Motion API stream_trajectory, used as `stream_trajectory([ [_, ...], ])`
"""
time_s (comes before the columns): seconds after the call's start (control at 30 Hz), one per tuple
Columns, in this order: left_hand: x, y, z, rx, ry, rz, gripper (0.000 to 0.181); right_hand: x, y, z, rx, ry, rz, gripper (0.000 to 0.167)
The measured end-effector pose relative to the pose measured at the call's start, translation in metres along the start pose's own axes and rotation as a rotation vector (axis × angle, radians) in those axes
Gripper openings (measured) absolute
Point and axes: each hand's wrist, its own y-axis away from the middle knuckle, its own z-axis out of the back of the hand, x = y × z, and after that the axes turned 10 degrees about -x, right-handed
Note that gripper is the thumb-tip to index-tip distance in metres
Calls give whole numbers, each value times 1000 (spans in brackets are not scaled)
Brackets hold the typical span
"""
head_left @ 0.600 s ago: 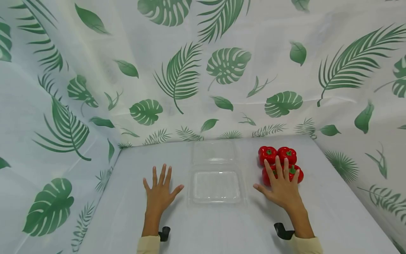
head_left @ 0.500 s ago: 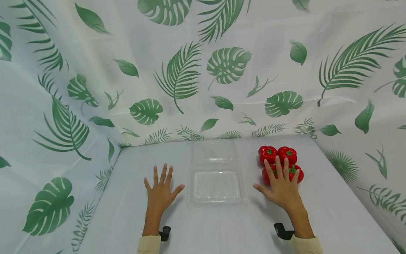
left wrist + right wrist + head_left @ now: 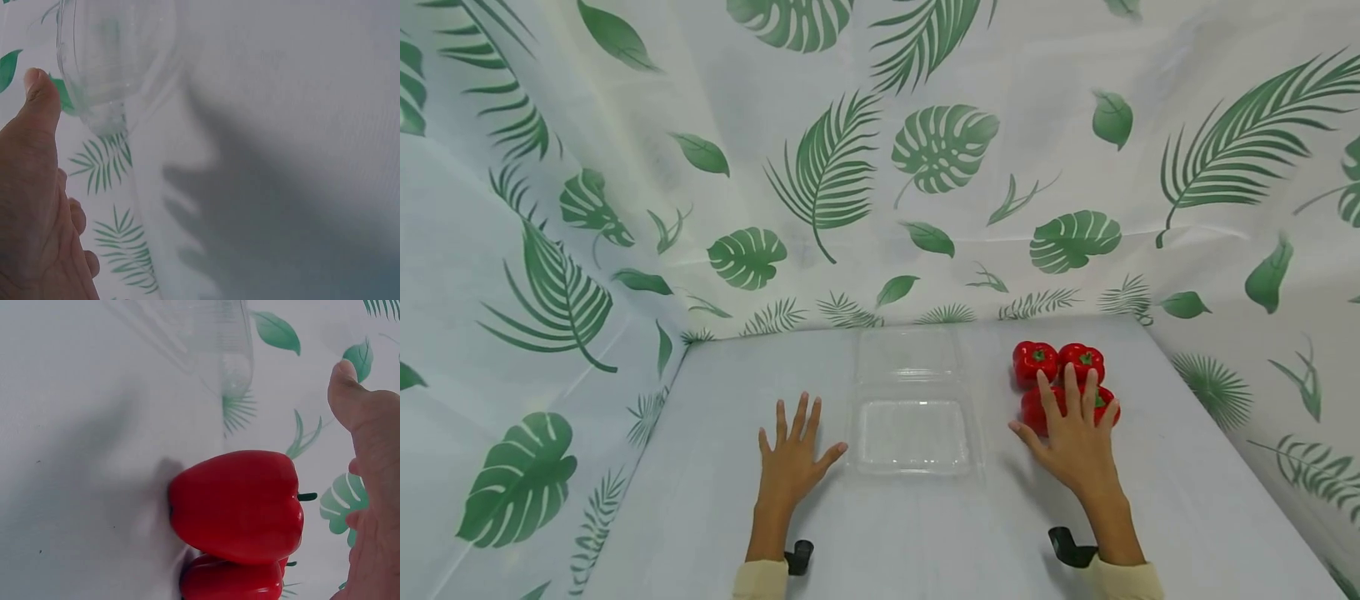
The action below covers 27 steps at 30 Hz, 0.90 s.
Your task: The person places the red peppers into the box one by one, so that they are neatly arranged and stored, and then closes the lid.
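Note:
A clear plastic container (image 3: pixel 913 437) lies in the middle of the table with its lid (image 3: pixel 908 354) folded back behind it; the left wrist view shows part of the clear container (image 3: pixel 119 50). My left hand (image 3: pixel 792 467), fingers spread, is just left of it and holds nothing. Several red bell peppers (image 3: pixel 1034 362) sit grouped at the right. Over the front ones is my right hand (image 3: pixel 1077 450), fingers spread, gripping none of them. In the right wrist view a red pepper (image 3: pixel 237 506) lies beside my right hand (image 3: pixel 375 481), with a gap between.
The white table (image 3: pixel 715 400) meets a leaf-patterned sheet (image 3: pixel 820 167) at its back and sides. Black wrist mounts (image 3: pixel 800 557) stick out from the inner side of both wrists.
My left hand has moved right, towards the container. The right hand has shifted slightly right over the peppers. The head view has tilted a little.

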Motion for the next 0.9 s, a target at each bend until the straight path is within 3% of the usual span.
stream_trajectory([
  [0.1,-6,4,-2,22,51,-3,90,-1,-1,1,-39,-50,-39,95],
  [0.2,-12,6,-5,53,111,-34,90,-2,-2,5,-130,-111,-90,85],
  [0.33,-21,7,-7,124,259,-59,91,-6,-5,11,-261,-178,-175,69],
  [0.4,-26,8,-9,155,340,-54,93,-9,-5,13,-290,-196,-226,64],
  [0.47,-29,10,-11,185,397,-44,96,-14,-5,13,-291,-195,-277,62],
  [0.6,-33,12,-15,185,444,-58,101,-22,-2,12,-271,-213,-386,61],
  [0.77,-34,13,-19,162,427,-54,102,-33,3,8,-243,-285,-530,65],
  [0.9,-34,14,-21,150,428,-53,102,-43,8,3,-210,-358,-596,68],
])
